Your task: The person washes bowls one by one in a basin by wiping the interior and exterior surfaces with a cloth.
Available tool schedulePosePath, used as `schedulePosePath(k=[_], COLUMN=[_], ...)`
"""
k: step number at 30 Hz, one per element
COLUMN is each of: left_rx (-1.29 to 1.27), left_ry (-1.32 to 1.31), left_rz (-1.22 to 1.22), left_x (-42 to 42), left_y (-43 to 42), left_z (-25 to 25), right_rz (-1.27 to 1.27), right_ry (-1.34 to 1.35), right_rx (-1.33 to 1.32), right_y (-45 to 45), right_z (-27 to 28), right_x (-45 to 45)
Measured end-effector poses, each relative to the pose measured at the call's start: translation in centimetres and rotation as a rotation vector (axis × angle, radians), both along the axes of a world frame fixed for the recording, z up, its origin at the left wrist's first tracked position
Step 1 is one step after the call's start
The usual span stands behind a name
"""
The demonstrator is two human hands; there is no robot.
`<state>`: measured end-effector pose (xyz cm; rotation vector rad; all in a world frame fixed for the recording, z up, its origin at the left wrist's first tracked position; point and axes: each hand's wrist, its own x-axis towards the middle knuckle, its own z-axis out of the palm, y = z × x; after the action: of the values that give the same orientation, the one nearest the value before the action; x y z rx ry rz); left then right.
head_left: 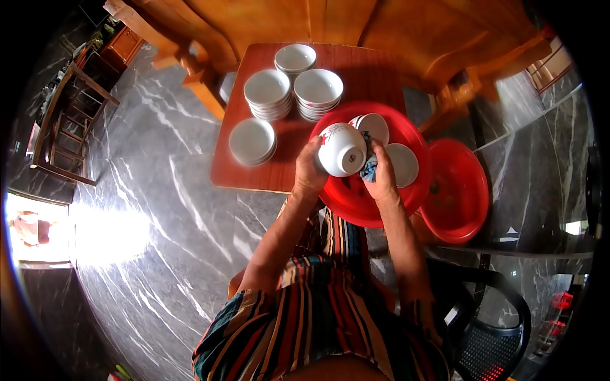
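Note:
A white bowl (343, 150) with a red floral pattern is held tilted over a red basin (416, 184), its foot ring facing me. My left hand (309, 169) grips the bowl's left side. In my right hand (384, 175) is a bunched blue cloth (368, 167), pressed against the bowl's right side. Inside the basin, beyond my hands, sit another bowl (375, 128) and a white bowl (403, 165) to the right. The inside of the held bowl is hidden from me.
Stacked white bowls (267, 87) stand in several piles on the reddish wooden table (232, 171). A second red basin (457, 190) lies lower on the right. Behind the table runs a wooden bench (273, 22); a black chair (489, 346) is at my right.

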<state>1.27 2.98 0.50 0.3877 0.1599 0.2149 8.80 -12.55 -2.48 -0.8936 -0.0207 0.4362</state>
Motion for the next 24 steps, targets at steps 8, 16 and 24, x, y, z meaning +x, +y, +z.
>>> schedulePosePath(k=[8,16,24], left_rx=[0.03,0.272,0.254], left_ry=[-0.026,-0.082,-0.062], left_rz=[-0.05,0.064,0.086], left_x=[-0.2,-0.4,0.0], left_y=[0.0,0.0,-0.3], left_z=[0.2,-1.0,-1.6], right_rz=[-0.041,-0.035,-0.044], right_ry=[0.173,0.247,0.28], right_rx=[0.117,0.142,0.164], right_y=[0.0,0.1,-0.1], right_z=[0.7,2.4,2.3], right_x=[-0.5,-1.0,-0.8])
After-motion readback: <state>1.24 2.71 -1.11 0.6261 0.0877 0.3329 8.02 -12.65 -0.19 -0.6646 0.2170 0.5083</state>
